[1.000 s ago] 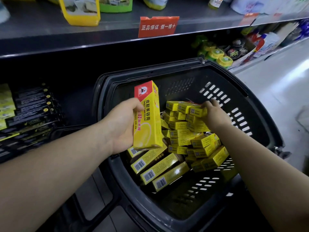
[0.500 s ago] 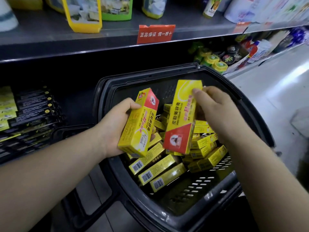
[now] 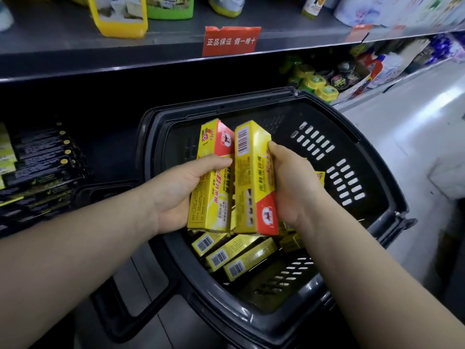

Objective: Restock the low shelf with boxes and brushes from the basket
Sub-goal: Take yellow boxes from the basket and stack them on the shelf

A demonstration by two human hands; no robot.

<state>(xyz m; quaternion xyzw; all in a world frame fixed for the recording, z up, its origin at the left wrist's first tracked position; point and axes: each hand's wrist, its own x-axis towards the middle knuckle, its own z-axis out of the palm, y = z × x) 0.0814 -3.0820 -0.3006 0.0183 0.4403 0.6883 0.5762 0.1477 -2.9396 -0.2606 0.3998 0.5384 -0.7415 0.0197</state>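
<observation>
Black plastic basket [image 3: 372,172] sits in front of the low shelf [image 3: 108,132], w/ black boxes [image 3: 42,159] racked at the shelf's left end. L hand [image 3: 181,192] grips a yellow-red box [image 3: 214,197] upright over the basket's middle. R hand [image 3: 294,182] grips a second box [image 3: 254,187], barcode end up, touching the first. More yellow boxes [image 3: 234,255] lie loose by the basket's near wall.

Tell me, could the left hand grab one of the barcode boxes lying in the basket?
Probably not yet: the left hand is full, gripping a box, though the barcode boxes lie uncovered just below.
</observation>
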